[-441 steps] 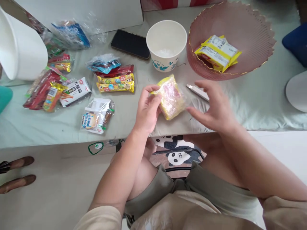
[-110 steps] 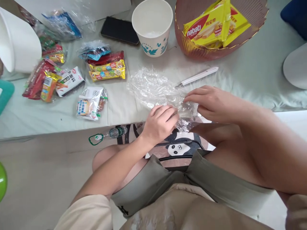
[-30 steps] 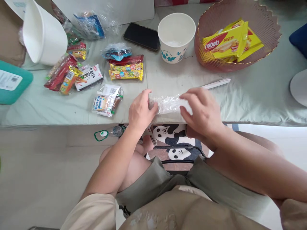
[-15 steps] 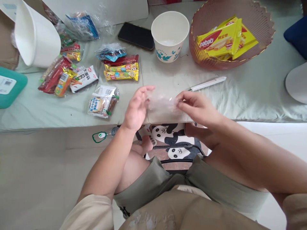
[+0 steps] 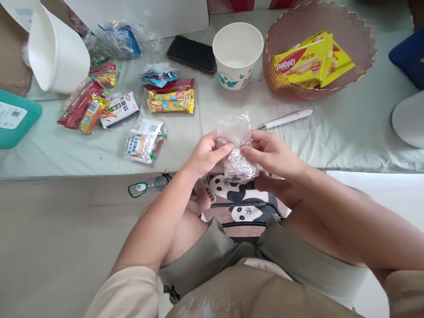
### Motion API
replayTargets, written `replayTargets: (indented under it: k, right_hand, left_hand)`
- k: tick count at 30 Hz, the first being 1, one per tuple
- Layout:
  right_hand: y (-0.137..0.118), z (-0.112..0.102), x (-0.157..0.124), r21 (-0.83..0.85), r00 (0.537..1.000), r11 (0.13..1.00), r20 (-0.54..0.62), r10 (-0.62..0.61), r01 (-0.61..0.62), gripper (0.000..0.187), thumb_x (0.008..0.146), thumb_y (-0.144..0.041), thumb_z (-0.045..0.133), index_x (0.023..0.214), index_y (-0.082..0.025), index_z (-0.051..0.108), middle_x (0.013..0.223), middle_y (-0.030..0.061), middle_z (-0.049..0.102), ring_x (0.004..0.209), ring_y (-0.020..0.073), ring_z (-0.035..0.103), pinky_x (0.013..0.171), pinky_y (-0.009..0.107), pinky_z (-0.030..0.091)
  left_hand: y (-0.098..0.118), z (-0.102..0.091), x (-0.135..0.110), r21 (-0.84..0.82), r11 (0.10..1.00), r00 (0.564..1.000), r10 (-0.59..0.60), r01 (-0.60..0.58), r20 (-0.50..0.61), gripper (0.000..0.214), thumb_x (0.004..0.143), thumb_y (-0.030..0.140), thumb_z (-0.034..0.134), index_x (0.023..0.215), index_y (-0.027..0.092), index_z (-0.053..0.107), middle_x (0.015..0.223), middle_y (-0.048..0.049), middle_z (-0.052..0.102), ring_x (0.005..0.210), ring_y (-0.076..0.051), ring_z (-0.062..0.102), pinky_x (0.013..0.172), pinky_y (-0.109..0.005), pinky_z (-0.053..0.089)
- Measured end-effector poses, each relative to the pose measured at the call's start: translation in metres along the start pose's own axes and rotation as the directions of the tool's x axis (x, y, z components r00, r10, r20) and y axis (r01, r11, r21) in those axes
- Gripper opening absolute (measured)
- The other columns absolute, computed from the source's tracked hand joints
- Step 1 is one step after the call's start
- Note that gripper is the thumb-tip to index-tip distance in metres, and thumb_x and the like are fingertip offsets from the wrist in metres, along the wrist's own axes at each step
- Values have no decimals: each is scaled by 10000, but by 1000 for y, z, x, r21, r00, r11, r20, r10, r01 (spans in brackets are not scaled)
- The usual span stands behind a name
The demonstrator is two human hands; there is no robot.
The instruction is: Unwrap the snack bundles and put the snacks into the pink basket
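A crumpled wad of clear plastic wrap point(image 5: 236, 145) is held upright just above the near edge of the green-covered table point(image 5: 347, 137). My left hand point(image 5: 207, 152) pinches its left side with thumb and fingers. My right hand point(image 5: 270, 152) pinches the right side, fingers closed on the film. A white pen-like tool point(image 5: 286, 119) lies on the cloth just beyond my right hand. Farther back stand a white paper cup point(image 5: 237, 53) and a pink basket point(image 5: 359, 35) holding yellow wafer packs point(image 5: 306, 59).
Several snack packets lie at left: a yellow one point(image 5: 170, 101), a clear one point(image 5: 144, 141), a red and white heap point(image 5: 96, 108). A black phone point(image 5: 192, 54), a tipped white bucket point(image 5: 58, 55), a teal box point(image 5: 15, 119) and a white disc point(image 5: 409, 121) border the table.
The plastic wrap, spread flat seconds ago and then rolled between my hands, is now bunched into an upright wad lifted slightly off the cloth, with my hands closer together.
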State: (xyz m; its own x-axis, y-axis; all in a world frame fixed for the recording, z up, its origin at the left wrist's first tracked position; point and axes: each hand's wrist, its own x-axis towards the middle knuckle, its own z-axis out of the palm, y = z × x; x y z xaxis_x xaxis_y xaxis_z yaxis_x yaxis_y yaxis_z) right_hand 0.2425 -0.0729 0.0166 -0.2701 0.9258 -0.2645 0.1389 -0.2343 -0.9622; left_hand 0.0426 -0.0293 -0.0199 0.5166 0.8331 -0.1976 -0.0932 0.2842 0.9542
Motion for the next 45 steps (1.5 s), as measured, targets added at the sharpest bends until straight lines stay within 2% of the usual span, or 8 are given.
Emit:
replayTargets:
  k: [6,12,20,24,28,35,40,45]
  right_hand:
    - [7,-3,14,88,995,993,37,-88,84,337,854,-446,748,1048,-240,563,604,-72,552,515,108,479,488,254,370]
    - [4,2,35,-16,955,976,-202,-218,219,225,839,-453,731,866,-248,643,701,-32,571,610,116,480,571,264,406]
    - [8,-10,36,-45,944,972,-231,-236,233,372,946,-509,497,814,-231,707,859,58,665,795,202,612,722,354,511]
    - [9,-6,38,-185,898,936,-277,-342,299,298,932,-526,613,876,-236,651,898,43,654,824,188,620,770,350,517]
    - [11,-1,42,-22,938,978,-277,-207,210,443,786,-476,809,1071,-275,536,823,-31,595,701,144,591,636,293,489]
    - [2,2,43,-98,905,971,-350,-240,220,229,866,-367,712,869,-261,510,695,-49,545,557,125,545,553,292,466]
    - [8,0,47,-489,804,796,-273,-528,357,33,874,-275,626,881,-249,607,939,51,645,780,189,631,686,358,522]
    - [9,-11,41,-631,770,614,-41,-637,475,202,858,-283,554,997,-264,698,1154,107,637,1109,301,640,999,531,510]
  left_hand:
    - [-2,-7,2,23,1000,1000,9,-9,20,304,816,410,810,983,240,620,522,100,572,366,-84,494,378,-212,401]
    - [9,-5,11,-10,994,991,105,-106,-83,233,818,452,781,905,249,706,570,56,581,446,-88,494,442,-233,404]
    - [23,-4,27,8,996,986,84,-84,-143,389,876,565,643,730,206,684,707,-20,611,602,-125,529,534,-264,435]
    - [13,-2,24,88,987,974,146,-132,-171,201,775,329,792,931,233,710,828,2,653,647,-111,556,592,-243,453]
    - [11,3,24,123,977,958,198,-176,-209,453,736,167,763,1161,274,647,1148,-25,701,793,-136,671,679,-259,535]
    - [24,0,29,-39,994,994,-103,101,-44,234,828,285,729,1021,212,618,763,-4,724,673,-152,734,613,-244,566]
    - [33,-11,29,-239,945,974,-224,225,32,256,829,387,706,1019,229,639,776,-16,768,704,-179,764,615,-256,578]
    - [28,-18,31,-198,974,987,-127,106,-100,298,800,463,810,895,225,657,686,28,658,579,-118,633,535,-235,485]
